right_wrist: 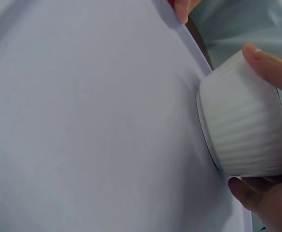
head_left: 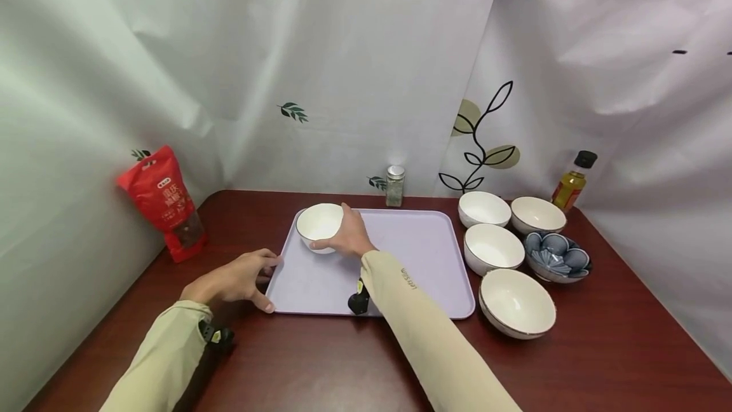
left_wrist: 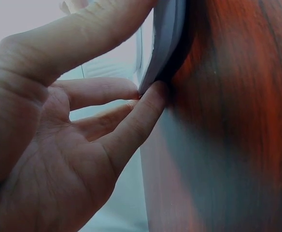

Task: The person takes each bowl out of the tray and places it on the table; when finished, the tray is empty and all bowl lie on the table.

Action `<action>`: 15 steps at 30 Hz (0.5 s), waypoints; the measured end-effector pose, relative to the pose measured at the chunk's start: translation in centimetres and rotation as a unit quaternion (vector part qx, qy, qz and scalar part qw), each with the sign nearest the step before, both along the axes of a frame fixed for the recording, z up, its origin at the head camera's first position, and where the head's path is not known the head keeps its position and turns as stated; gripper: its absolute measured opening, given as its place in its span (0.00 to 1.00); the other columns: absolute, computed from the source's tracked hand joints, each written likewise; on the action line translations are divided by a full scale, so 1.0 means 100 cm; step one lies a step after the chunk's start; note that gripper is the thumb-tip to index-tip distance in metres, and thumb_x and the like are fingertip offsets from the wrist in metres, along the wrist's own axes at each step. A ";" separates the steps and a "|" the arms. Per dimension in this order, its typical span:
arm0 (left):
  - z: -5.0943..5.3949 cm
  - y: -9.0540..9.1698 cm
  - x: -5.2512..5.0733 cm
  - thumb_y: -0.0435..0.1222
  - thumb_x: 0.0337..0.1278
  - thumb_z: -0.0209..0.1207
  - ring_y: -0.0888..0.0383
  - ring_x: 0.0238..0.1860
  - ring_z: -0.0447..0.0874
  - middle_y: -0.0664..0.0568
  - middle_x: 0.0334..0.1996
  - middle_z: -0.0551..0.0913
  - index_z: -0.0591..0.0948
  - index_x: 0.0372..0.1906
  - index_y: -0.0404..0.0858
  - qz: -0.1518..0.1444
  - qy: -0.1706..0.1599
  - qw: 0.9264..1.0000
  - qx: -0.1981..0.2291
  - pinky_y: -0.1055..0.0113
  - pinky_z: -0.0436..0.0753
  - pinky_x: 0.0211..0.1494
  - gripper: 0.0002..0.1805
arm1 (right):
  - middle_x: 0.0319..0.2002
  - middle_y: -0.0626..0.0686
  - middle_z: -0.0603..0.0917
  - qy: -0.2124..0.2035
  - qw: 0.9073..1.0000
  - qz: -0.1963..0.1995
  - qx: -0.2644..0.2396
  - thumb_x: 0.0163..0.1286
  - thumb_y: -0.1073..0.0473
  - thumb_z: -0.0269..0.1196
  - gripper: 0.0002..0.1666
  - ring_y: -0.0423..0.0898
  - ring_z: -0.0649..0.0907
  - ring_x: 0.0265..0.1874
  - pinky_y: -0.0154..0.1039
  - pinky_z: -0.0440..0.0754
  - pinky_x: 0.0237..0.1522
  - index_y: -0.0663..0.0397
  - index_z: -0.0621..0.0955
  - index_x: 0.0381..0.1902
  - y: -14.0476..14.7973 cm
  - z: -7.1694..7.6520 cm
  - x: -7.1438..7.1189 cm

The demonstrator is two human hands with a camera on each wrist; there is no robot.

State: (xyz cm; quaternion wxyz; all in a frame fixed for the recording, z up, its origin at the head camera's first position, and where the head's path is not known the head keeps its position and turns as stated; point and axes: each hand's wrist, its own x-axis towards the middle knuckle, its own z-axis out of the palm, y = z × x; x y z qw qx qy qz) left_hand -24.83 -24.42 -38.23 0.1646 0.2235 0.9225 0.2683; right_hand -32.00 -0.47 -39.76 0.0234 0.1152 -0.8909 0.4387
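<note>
A white bowl (head_left: 319, 224) with a thin dark rim is at the far left corner of the lilac tray (head_left: 412, 259). My right hand (head_left: 346, 234) grips this bowl, its thumb on the near side and fingers on the far side. In the right wrist view, ridges run round the bowl's outer wall (right_wrist: 245, 121), and its base is at the tray surface. At the tray's left edge, my left hand (head_left: 243, 277) touches the rim with its fingertips, thumb by the near corner. Those fingers (left_wrist: 131, 130) look extended in the left wrist view.
To the tray's right stand several white bowls (head_left: 517, 304) and a blue petal-patterned bowl (head_left: 557, 256). An oil bottle (head_left: 569, 186) stands behind them. A spice jar (head_left: 394, 186) is behind the tray. One red pouch (head_left: 166, 199) leans against the left wall curtain.
</note>
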 end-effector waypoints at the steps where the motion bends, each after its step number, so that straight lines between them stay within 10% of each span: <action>1: 0.000 0.000 0.000 0.33 0.29 0.82 0.38 0.56 0.85 0.31 0.61 0.72 0.68 0.66 0.16 0.002 0.000 1.000 -0.002 0.52 0.87 0.58 0.54 | 0.71 0.66 0.68 0.001 1.000 -0.004 -0.002 0.43 0.50 0.83 0.69 0.59 0.70 0.71 0.51 0.70 0.76 0.65 0.59 0.76 0.000 -0.001 0.000; 15: 0.000 -0.001 0.000 0.33 0.29 0.82 0.35 0.57 0.84 0.31 0.63 0.70 0.66 0.69 0.18 0.015 -0.019 1.000 0.002 0.51 0.86 0.59 0.56 | 0.66 0.63 0.74 0.006 0.999 0.005 -0.046 0.38 0.52 0.84 0.66 0.56 0.75 0.65 0.51 0.76 0.69 0.62 0.65 0.73 0.015 0.014 0.009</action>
